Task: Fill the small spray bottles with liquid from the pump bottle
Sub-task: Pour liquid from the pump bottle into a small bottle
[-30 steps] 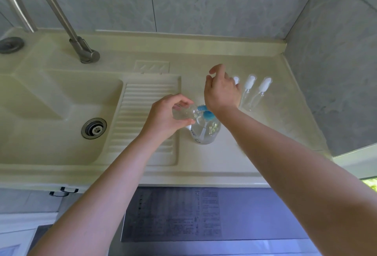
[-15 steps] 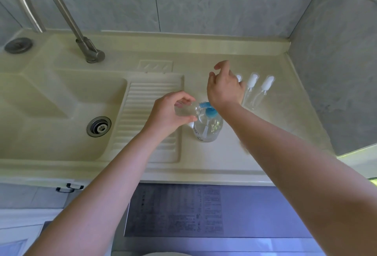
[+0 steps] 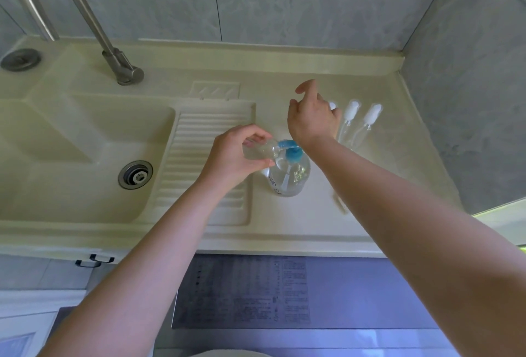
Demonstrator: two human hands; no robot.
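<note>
Head view: at frame centre a small bottle [image 3: 260, 150] was pinched in the left grip [image 3: 236, 154] at the pump [image 3: 290, 154] spout; the right grip [image 3: 311, 120], fingers spread, was raised above. Filling was judged underway; a press comes next.

Pump bottle [image 3: 289, 176] stands on the counter [image 3: 299, 223] before me, just right of the ribbed drainboard [image 3: 196, 157]. Sink basin [image 3: 85, 154] left of that, tap [image 3: 122, 69] behind it. My left hand [image 3: 236, 157] holds a small bottle [image 3: 260, 150] at the pump spout. My right hand [image 3: 311, 117] above the pump. Two spray bottles [image 3: 360, 120] lie behind and to the right.
</note>
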